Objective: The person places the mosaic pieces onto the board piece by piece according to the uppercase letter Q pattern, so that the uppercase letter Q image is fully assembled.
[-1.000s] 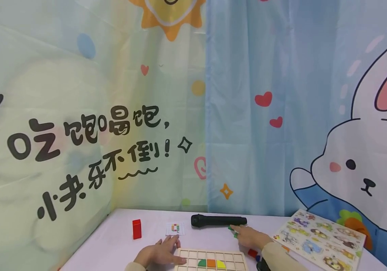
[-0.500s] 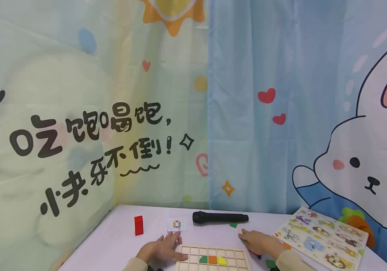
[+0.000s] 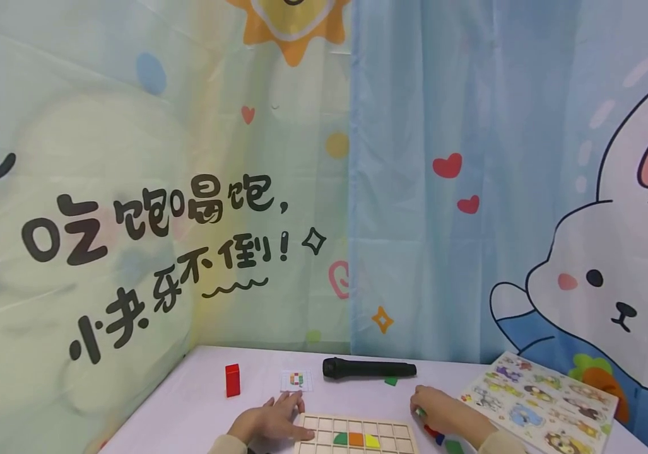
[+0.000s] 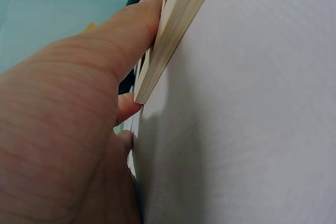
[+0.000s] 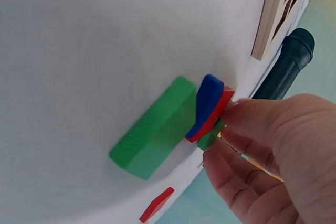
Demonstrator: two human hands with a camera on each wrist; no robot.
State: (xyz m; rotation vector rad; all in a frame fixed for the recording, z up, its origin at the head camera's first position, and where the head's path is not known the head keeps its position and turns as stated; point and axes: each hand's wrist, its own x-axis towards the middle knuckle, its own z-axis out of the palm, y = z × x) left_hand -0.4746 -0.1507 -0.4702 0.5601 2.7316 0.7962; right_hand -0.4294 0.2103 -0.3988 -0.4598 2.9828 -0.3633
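Note:
My left hand rests at the near-left corner of a wooden grid board, its thumb lying over the rim; the left wrist view shows the thumb along the board's edge. A green half-rounded piece, an orange square and a yellow piece sit in the grid. Right of the board, my right hand pinches a small green block between thumb and fingers. Just in front of it are a blue block, a red block and a bigger green block.
Behind the board lies a black microphone, with a green piece beside it. A pattern card and an upright red block stand at the left. An animal picture board covers the right side. A curtain hangs behind.
My right hand has moved from beside the microphone back toward the blocks right of the board, bringing a green block and leaving one green piece behind. The left hand has stayed at the board.

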